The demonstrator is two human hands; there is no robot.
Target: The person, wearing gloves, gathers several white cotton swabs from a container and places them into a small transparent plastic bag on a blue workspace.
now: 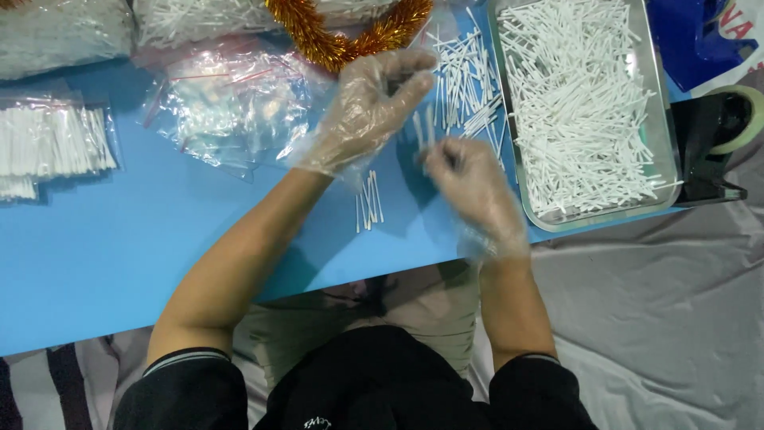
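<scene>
Pinching white sticks [426, 131], right hand [476, 187] (gloved); left hand [374, 107] loosely open at 10 o'clock; keep ends level, judging by the blur

Left hand [370, 107], in a clear plastic glove, raised with fingers loosely curled; right hand [469, 187], gloved likewise, just beside and below it, fingers pinched together, motion-blurred. Both forearms bare.

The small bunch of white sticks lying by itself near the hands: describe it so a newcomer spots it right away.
Start at the metal tray heaped with white sticks, then move left across the blue table, past the right hand. Below the left hand lies the small bunch of sticks: few, roughly parallel, apart from the scattered pile.
</scene>
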